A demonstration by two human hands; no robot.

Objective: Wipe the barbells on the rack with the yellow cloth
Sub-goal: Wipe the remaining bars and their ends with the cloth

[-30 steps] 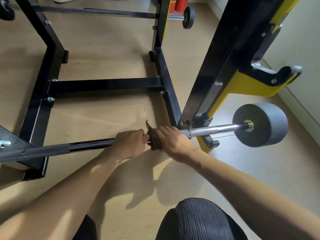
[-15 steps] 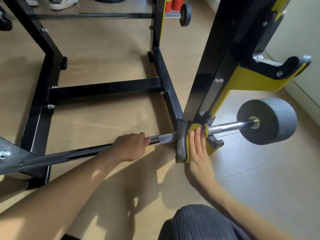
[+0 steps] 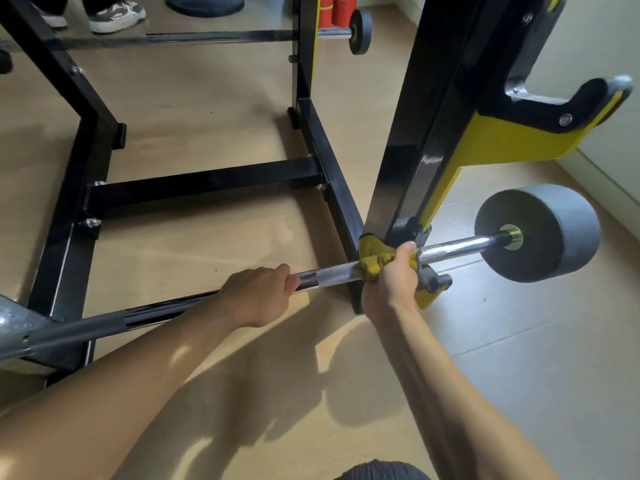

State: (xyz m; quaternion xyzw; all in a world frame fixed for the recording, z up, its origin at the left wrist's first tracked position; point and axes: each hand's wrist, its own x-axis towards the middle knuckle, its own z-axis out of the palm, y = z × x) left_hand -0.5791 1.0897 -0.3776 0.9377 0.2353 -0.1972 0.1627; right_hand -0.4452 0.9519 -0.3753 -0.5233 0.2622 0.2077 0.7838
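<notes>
My right hand (image 3: pixel 393 282) is curled round the cloth (image 3: pixel 374 258), which is wrapped over the near bar (image 3: pixel 332 273) right at the foot of the yellow-edged upright (image 3: pixel 422 140). The cloth bunches up above my thumb side and touches the base of that upright. My left hand (image 3: pixel 258 294) grips the same bar bare, fingers wrapped over the top, just beside the knurled chrome stretch that separates my two hands.

From my right hand the bar runs on, shiny, to a grey weight (image 3: pixel 538 233) with a brass collar at its middle; the weight hangs clear above the floor (image 3: pixel 207 251). To the left of my left hand the bar goes dark and passes out at the frame's lower left, by a grey metal bracket (image 3: pixel 14 323).

The rack's black base (image 3: pixel 204 183) lies on the floor beyond my hands, a cross-member joining its two side rails. High on the near upright a black and yellow hook (image 3: pixel 568 109) sticks out to the right.

At the far side a second bar (image 3: pixel 214 37) sits low across the rack, with a small black plate (image 3: pixel 360 32) on its right end. Behind it stand two red cylinders (image 3: pixel 332 10), and at the top left someone's sneakers (image 3: pixel 116 15).
</notes>
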